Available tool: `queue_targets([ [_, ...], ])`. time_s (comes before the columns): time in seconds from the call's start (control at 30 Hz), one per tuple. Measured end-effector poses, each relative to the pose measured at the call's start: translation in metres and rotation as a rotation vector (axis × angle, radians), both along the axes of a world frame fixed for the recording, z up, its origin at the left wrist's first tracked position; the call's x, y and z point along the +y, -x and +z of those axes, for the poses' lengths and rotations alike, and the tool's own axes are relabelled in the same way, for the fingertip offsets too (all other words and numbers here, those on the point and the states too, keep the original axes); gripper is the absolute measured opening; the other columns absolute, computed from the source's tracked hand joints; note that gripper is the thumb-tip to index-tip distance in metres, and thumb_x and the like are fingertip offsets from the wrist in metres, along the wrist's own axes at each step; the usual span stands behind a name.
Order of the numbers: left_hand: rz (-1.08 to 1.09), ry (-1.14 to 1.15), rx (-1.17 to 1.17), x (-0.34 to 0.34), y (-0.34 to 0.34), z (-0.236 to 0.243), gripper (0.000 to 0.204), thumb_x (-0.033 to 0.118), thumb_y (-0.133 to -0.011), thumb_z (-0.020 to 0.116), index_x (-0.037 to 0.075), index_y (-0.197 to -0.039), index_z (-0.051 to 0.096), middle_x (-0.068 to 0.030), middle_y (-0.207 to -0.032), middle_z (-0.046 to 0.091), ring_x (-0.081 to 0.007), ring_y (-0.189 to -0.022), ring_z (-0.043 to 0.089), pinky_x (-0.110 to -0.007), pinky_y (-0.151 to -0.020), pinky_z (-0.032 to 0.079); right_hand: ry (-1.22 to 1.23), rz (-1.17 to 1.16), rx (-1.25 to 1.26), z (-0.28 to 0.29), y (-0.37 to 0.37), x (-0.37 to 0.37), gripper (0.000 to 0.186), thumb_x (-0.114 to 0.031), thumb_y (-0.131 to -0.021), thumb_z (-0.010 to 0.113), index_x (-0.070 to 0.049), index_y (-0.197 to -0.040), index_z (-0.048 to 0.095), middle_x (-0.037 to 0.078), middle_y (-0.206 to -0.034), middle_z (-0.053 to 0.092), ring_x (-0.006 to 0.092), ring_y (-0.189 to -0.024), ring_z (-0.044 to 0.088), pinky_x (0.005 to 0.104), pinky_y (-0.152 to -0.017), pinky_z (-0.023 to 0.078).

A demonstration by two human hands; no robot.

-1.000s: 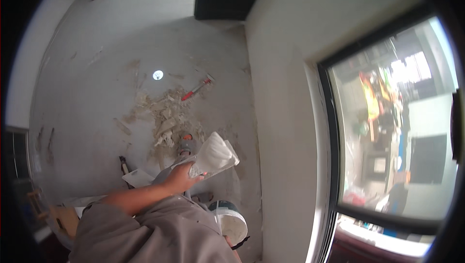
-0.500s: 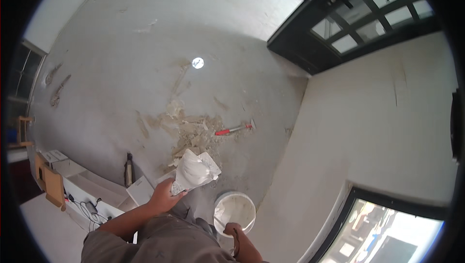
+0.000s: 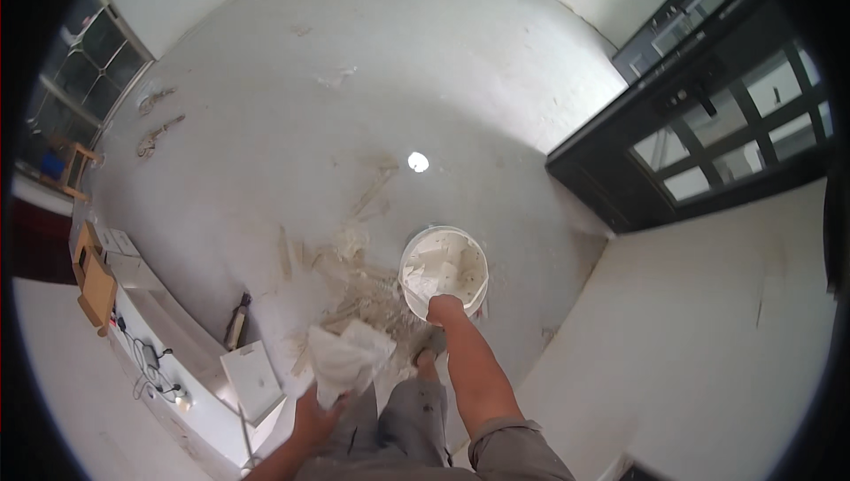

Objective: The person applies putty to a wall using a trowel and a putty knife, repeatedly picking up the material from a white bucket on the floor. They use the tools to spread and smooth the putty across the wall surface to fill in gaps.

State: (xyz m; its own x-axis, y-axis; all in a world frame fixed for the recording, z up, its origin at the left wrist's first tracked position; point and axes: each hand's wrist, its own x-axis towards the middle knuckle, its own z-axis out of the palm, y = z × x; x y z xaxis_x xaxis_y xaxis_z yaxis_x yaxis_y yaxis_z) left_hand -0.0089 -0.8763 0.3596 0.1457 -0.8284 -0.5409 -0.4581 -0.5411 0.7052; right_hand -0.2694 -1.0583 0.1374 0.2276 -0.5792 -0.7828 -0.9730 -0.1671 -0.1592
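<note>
My right hand (image 3: pixel 445 308) is closed on the near side of a white bucket (image 3: pixel 445 230), at its handle or rim; I cannot tell which. Pale residue coats the bucket's inside, and the bucket is held out over the debris on the floor. Lower and to the left, my left hand (image 3: pixel 319 415) grips a crumpled white bag (image 3: pixel 350 352) by its bottom end. The bag is somewhat blurred, and its contents do not show. Below both hands lies a heap of broken, beige scrapings (image 3: pixel 354 308), partly covered by the bag and bucket.
A white drawer-like unit (image 3: pixel 190 339) with cables (image 3: pixel 155 370) and an open cardboard box (image 3: pixel 96 282) runs along the left. Near it lies a dark-handled tool (image 3: pixel 237 321). A dark glazed door (image 3: pixel 699 127) stands open at the right, beside a white wall (image 3: pixel 682 304).
My right hand has carried the bucket forward, away from my body and over the debris. The red-handled scraper there is now almost wholly hidden. My left hand keeps the bag, now lower in view.
</note>
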Motion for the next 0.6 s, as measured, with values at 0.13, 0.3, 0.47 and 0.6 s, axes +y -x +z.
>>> queue_targets([
  [0.13, 0.235, 0.035, 0.112, 0.005, 0.056, -0.045, 0.032, 0.014, -0.07, 0.069, 0.001, -0.098, 0.06, -0.0085, -0.089, 0.067, -0.0158, -0.082, 0.063, -0.03, -0.077, 0.048, 0.119, -0.03, -0.012, -0.072, 0.03, -0.072, 0.026, -0.018, -0.069, 0.061, -0.009, -0.092, 0.068, 0.011, -0.094, 0.067, 0.0266, -0.09, 0.064, 0.0377, -0.076, 0.051],
  [0.3, 0.413, -0.061, 0.077, -0.014, 0.113, -0.077, 0.037, 0.012, -0.07, 0.07, -0.001, -0.103, 0.058, -0.0085, -0.091, 0.065, -0.0146, -0.083, 0.061, -0.029, -0.077, 0.047, 0.121, 0.028, -0.123, -0.1, 0.016, -0.167, 0.027, -0.019, -0.072, 0.06, -0.009, -0.096, 0.067, 0.011, -0.096, 0.066, 0.0284, -0.091, 0.063, 0.0416, -0.081, 0.048],
  [0.47, 0.364, -0.03, 0.052, -0.068, 0.16, -0.102, 0.038, 0.012, -0.072, 0.069, -0.001, -0.105, 0.057, -0.0085, -0.091, 0.063, -0.0144, -0.081, 0.059, -0.029, -0.074, 0.047, 0.331, -0.018, -0.282, -0.167, 0.085, -0.129, 0.06, -0.026, -0.076, 0.06, -0.003, -0.127, 0.041, 0.022, -0.123, 0.049, 0.0324, -0.112, 0.05, 0.0436, -0.094, 0.039],
  [0.6, 0.422, -0.035, 0.015, -0.111, 0.176, -0.086, 0.037, 0.014, -0.073, 0.069, -0.002, -0.104, 0.056, -0.0081, -0.092, 0.063, -0.0145, -0.084, 0.057, -0.029, -0.077, 0.045, 0.469, -0.698, -0.524, -0.093, 0.095, -0.023, 0.047, -0.016, -0.079, 0.056, -0.002, -0.123, 0.046, 0.021, -0.114, 0.054, 0.0357, -0.104, 0.053, 0.0421, -0.087, 0.043],
])
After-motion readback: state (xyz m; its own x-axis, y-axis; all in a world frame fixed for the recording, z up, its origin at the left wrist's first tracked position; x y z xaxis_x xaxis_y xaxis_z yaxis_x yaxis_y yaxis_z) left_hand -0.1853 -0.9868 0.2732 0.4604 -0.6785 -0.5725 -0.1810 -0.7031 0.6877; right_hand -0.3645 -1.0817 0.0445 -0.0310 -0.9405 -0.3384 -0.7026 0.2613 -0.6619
